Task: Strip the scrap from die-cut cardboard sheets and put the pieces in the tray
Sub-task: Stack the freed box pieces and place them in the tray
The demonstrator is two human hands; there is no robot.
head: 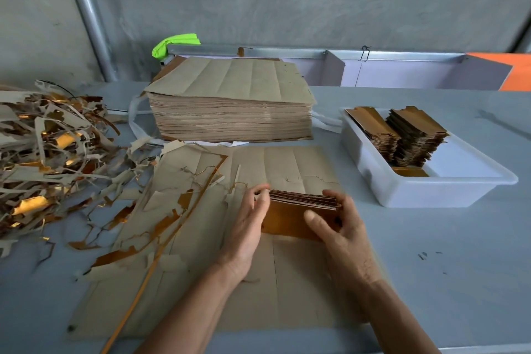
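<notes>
A small stack of gold-brown die-cut pieces (pixel 290 214) stands on edge on a flat brown cardboard sheet (pixel 287 169) in front of me. My left hand (pixel 247 224) holds the stack's left end with curled fingers. My right hand (pixel 342 227) grips its right end, thumb in front and fingers over the top. A white plastic tray (pixel 431 187) at the right holds two piles of finished pieces (pixel 416 138). Torn scrap strips (pixel 161 218) lie on the sheet's left part.
A tall stack of uncut brown sheets (pixel 232 112) sits behind the work sheet. A big heap of scrap (pixel 48 158) covers the table's left side. A metal rail and a green cloth (pixel 172 43) run along the back edge by the grey wall.
</notes>
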